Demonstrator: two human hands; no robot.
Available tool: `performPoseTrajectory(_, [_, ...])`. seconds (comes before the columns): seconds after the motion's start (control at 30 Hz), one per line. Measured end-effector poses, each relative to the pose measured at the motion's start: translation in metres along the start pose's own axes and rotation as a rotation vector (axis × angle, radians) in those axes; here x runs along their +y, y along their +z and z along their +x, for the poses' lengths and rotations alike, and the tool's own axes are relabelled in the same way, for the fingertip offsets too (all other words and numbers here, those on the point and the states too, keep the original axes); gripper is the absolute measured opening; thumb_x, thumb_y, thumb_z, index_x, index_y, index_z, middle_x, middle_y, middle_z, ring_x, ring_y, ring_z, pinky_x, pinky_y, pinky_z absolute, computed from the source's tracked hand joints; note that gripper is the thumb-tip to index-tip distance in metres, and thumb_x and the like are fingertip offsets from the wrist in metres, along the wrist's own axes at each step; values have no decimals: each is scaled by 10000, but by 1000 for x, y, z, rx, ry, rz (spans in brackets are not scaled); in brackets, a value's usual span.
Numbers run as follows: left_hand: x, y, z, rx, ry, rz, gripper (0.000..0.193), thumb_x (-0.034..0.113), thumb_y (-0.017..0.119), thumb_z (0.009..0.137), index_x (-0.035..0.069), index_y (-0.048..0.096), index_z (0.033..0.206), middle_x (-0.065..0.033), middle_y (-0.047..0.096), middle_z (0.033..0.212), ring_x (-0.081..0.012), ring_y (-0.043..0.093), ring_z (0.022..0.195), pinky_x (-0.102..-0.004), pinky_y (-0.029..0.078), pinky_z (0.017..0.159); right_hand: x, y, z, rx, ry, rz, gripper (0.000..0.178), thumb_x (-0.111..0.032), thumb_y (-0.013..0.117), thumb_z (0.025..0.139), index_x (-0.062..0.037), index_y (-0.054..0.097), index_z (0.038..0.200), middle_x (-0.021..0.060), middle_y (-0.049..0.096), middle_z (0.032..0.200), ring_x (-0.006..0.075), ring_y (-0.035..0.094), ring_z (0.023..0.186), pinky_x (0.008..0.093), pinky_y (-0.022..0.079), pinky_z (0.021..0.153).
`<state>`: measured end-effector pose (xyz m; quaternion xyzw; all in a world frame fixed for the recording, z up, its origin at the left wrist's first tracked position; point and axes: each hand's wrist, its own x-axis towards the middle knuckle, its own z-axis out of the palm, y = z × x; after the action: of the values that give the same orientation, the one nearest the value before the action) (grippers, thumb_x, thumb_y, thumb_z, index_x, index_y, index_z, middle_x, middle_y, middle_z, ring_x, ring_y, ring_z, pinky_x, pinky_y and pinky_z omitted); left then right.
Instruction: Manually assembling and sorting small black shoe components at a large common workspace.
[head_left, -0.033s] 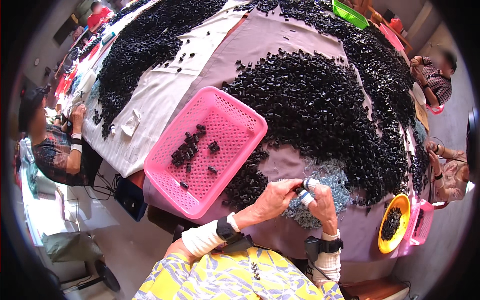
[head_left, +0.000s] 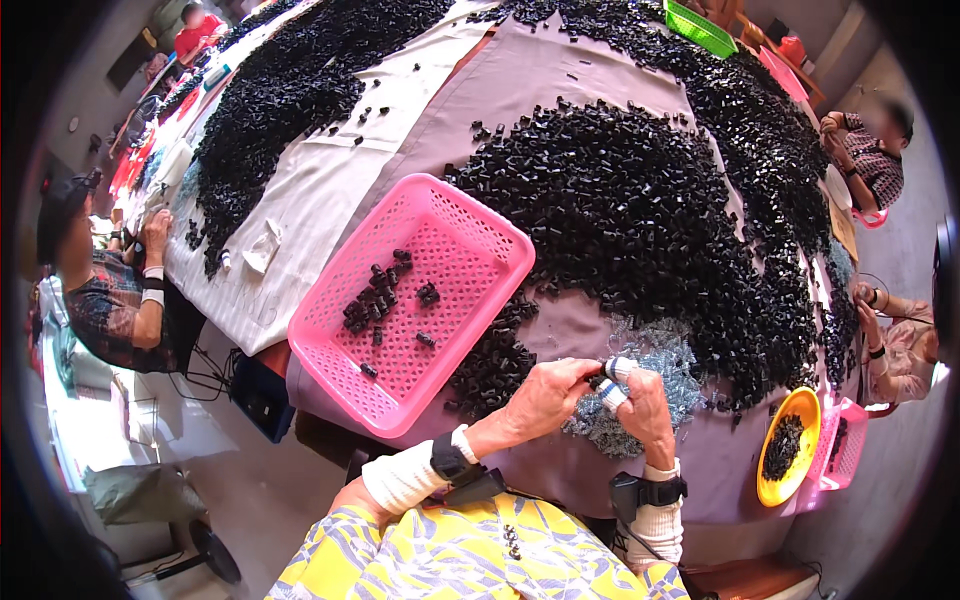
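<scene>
My left hand and my right hand meet over the near edge of the table, fingers pinched together. Between the fingertips shows a small black plastic piece, mostly hidden by the fingers. White finger sleeves with dark stripes cover two fingers of my right hand. Right beneath the hands lies a heap of thin silvery metal pieces, too fine to make out singly. A large pile of black plastic pieces spreads beyond it. To the left, a pink perforated basket holds a few clustered black pieces.
A yellow bowl with black bits and a pink basket stand at the right edge. A green basket sits at the far side. Co-workers sit at left, right and far left. A dark blue bin is below the table's left edge.
</scene>
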<state>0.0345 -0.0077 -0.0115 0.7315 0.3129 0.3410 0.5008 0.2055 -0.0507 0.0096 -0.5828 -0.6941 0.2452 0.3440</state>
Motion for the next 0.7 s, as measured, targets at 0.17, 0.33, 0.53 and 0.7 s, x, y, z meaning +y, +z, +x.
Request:
performPoseTrajectory(0.17, [14, -40, -7, 262, -106, -74, 221, -36, 604, 813, 0, 626, 1030, -86, 664, 872, -130, 648, 786, -251, 524, 696, -8, 14, 29, -20, -61, 39, 187, -29, 617, 714, 1, 626, 899, 160, 639, 839, 343, 608, 770, 391, 488, 691])
performPoseTrajectory(0.33, [20, -83, -18, 484, -227, -371, 191, -38, 602, 850, 16, 612, 1034, -35, 654, 863, -86, 629, 763, -220, 518, 714, -11, 53, 52, -127, -383, -363, 186, -58, 617, 670, -91, 645, 851, 83, 565, 809, 283, 540, 849, 398, 436, 747])
performPoseTrajectory(0.53, [20, -81, -23, 448, -263, -347, 200, -26, 612, 851, 13, 607, 1047, -39, 651, 926, -95, 635, 790, -226, 526, 732, -4, 71, 66, -71, -478, -447, 217, -56, 624, 631, -126, 608, 835, 55, 516, 838, 257, 506, 911, 403, 398, 785])
performPoseTrajectory(0.7, [19, -80, -18, 399, -291, -358, 206, -18, 617, 854, 14, 605, 1056, -40, 652, 956, -93, 636, 803, -220, 522, 748, 7, 44, 62, -23, -326, -479, 143, -68, 600, 674, -117, 609, 808, 51, 527, 800, 249, 504, 879, 397, 393, 766])
